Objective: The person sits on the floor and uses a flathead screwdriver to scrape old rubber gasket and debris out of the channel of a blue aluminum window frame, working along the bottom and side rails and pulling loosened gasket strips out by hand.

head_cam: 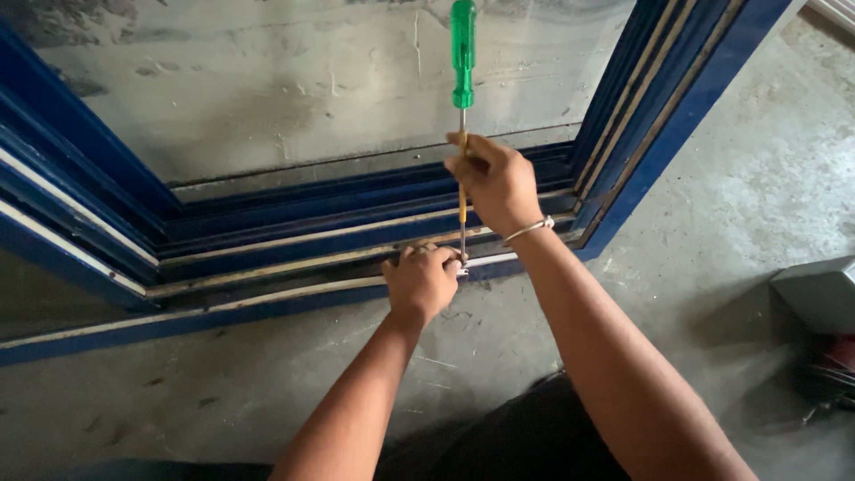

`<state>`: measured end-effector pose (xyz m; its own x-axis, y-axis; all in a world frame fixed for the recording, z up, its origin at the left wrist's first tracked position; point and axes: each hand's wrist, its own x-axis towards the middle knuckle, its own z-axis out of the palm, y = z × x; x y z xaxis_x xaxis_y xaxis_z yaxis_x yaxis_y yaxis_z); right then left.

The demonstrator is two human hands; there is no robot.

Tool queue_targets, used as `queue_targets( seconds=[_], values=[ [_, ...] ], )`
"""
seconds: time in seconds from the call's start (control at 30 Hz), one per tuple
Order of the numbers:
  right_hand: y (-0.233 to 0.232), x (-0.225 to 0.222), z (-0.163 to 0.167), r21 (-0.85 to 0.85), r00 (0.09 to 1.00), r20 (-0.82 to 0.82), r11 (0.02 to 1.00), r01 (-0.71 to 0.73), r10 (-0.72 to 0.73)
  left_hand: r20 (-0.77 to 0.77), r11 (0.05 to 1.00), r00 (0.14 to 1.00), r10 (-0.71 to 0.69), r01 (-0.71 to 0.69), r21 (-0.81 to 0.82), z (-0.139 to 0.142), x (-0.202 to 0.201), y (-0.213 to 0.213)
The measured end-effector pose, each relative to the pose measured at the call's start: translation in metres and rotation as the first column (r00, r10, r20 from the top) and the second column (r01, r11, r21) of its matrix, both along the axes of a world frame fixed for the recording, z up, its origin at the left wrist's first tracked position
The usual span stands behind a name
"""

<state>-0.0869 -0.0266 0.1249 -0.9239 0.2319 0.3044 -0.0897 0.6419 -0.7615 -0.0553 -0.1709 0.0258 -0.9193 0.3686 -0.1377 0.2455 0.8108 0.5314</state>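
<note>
My right hand is wrapped around the metal shaft of a green-handled screwdriver, held upright, handle sticking up well above my fist. Its tip sits at the pale strip running along the bottom rail of the blue window frame, which lies flat on the concrete floor. My left hand is curled down on that strip, fingers touching it just beside the tip (can't tell if it's pinching or only pressing). Grey box well off to the right.
</note>
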Motion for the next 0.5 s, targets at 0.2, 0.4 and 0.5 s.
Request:
queue_targets(
  seconds=[0.2, 0.4, 0.5],
  values=[
    [0.0082, -0.0006, 0.0101, -0.453, 0.976, 0.038, 0.874, -0.176, 0.216, 0.031, 1.0, 1.0, 0.0, 0.001, -0.02, 0.0051, 0.0, -0.0012],
    [0.0036, 0.0035, 0.0021, 0.124, 0.987, 0.044, 0.981, 0.149, -0.155, 0.055, 1.0, 0.998, 0.007, -0.006, -0.023, 0.0064, -0.0001, -0.0004],
    [0.0066, 0.0031, 0.0005, -0.203, 1.0, 0.007, 0.979, -0.017, 0.019, 0.076, 0.999, 0.997, -0.013, 0.015, -0.028, 0.0065, -0.0008, -0.0015]
  ],
)
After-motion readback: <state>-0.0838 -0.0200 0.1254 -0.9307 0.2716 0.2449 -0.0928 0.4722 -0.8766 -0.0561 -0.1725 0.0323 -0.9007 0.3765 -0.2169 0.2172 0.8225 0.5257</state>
